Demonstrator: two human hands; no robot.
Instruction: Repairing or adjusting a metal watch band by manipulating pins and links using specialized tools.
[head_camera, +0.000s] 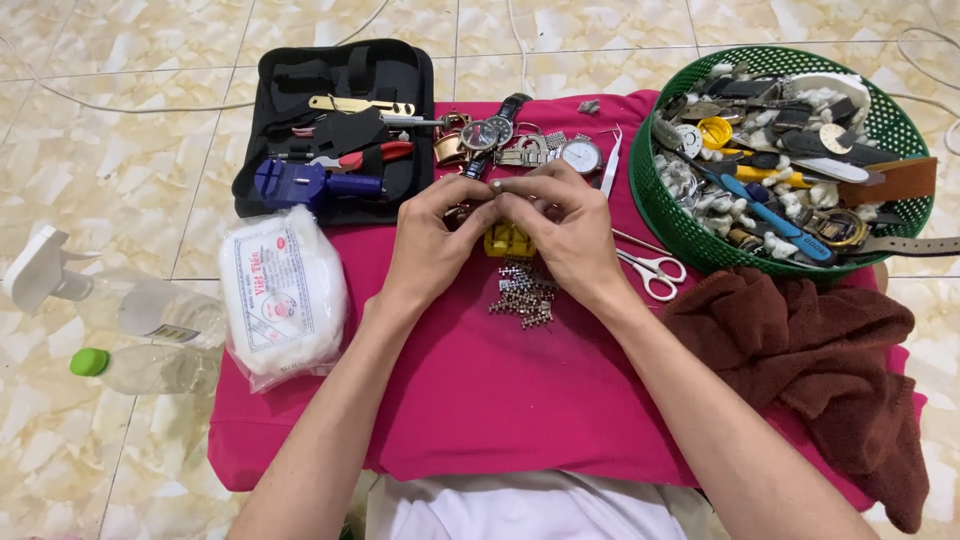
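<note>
My left hand (432, 240) and my right hand (565, 228) meet over the middle of a pink cloth (480, 390). Their fingertips pinch a small metal part together; it is mostly hidden by the fingers. Right under the hands sits a small yellow holder block (508, 241). Below it lies a pile of loose metal watch-band links (524, 292). Several wristwatches (520, 145) lie just beyond the hands.
A black open tool case (345, 125) with a blue tool lies at the back left. A white cotton pack (283, 296) and two clear bottles (150, 340) are at the left. White scissors (652, 268), tweezers, a green basket (660, 215) of watch parts and a brown towel (810, 360) are at the right.
</note>
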